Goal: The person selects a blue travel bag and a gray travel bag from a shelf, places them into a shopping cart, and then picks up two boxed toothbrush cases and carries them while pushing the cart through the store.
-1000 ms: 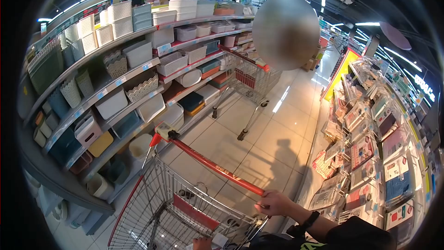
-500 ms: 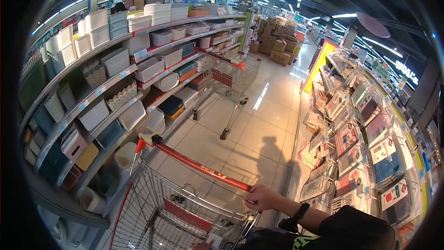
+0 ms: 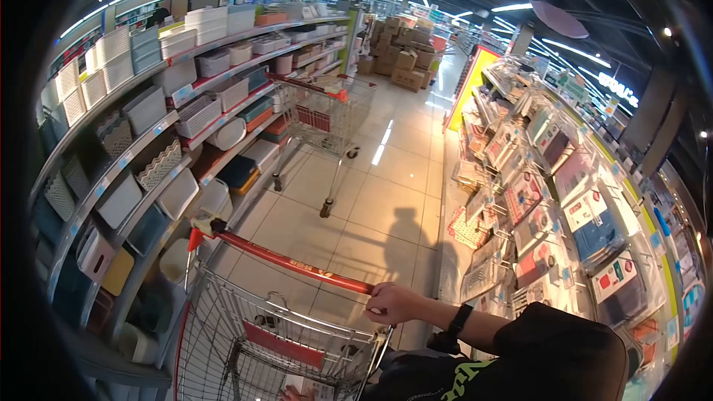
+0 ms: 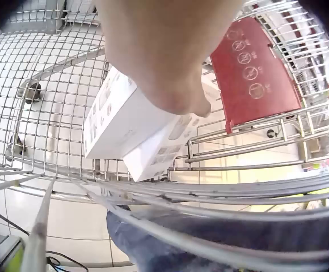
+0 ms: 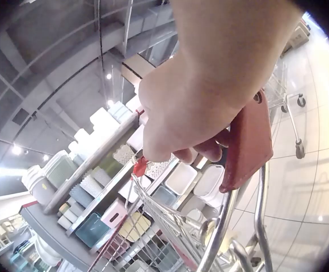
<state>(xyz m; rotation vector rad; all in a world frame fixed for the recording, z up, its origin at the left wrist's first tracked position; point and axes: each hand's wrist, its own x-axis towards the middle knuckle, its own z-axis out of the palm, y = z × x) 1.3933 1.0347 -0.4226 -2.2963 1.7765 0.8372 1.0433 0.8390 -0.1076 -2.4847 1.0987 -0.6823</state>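
Observation:
A shopping cart's red handle (image 3: pixel 297 261) crosses the lower middle of the head view. My right hand (image 3: pixel 394 304) grips its right end; the right wrist view shows that hand (image 5: pixel 193 107) with its fingers curled beside the red end piece (image 5: pixel 249 144). Low in the basket my left hand (image 3: pixel 297 393) shows only in part. In the left wrist view the left hand (image 4: pixel 164 56) is over two white printed boxes (image 4: pixel 116 122), against the tilted one, its fingers mostly hidden. A red panel (image 4: pixel 255 73) with white symbols stands right of the boxes.
Another cart (image 3: pixel 319 119) stands ahead on the tiled floor (image 3: pixel 356 215). Shelves of baskets and bins (image 3: pixel 178 186) run along the left; a rack of packaged goods (image 3: pixel 535 215) lines the right. Cardboard boxes (image 3: pixel 405 59) are stacked farther down the aisle.
The head view has turned right, so shelves, both carts and the rack sit farther left. The blurred round patch is gone and the stacked cardboard boxes show. My right hand remains on the handle.

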